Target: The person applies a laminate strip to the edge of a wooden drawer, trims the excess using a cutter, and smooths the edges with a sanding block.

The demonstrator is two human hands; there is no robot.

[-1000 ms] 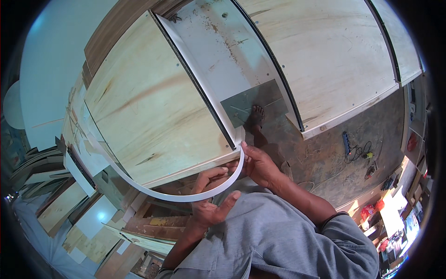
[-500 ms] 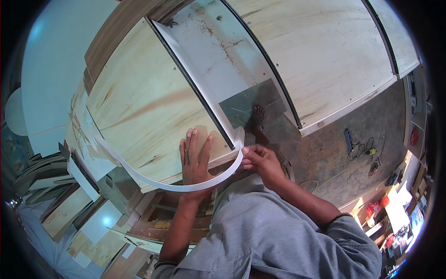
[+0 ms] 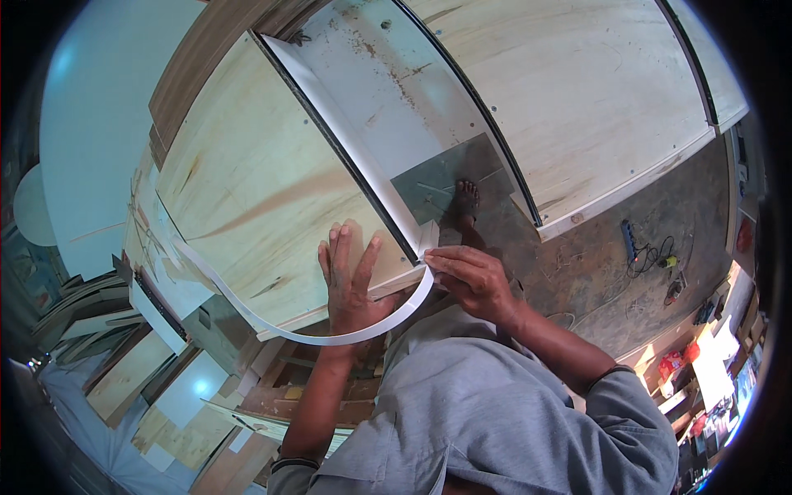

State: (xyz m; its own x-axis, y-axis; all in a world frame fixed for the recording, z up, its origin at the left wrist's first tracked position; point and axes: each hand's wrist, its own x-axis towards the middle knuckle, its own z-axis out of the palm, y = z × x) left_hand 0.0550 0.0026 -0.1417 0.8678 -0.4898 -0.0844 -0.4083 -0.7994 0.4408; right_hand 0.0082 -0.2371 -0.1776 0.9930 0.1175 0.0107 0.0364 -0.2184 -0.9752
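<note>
A long, thin white edging strip (image 3: 326, 339) bends in a loop from the left side of a pale plywood panel (image 3: 256, 173) round to its near right corner. There my right hand (image 3: 474, 282) pinches its end between thumb and fingers, close to the end of a black-edged white board (image 3: 359, 136). Fingers spread, my left hand (image 3: 351, 285) lies flat on the panel's near edge, and the strip passes across its wrist. Whether the strip's end touches the panel edge is hidden by my right fingers.
To the right stands another plywood panel (image 3: 577, 107) with dark edges, beyond an open white-lined gap (image 3: 412, 115). A blue power strip (image 3: 629, 239) with tangled cables lies on the floor. Stacked board offcuts (image 3: 124, 375) fill the lower left. A bare foot (image 3: 467, 198) shows below the gap.
My right hand has shifted slightly, its fingers now reaching further over the panel corner with the strip's end. My left hand stays flat on the panel.
</note>
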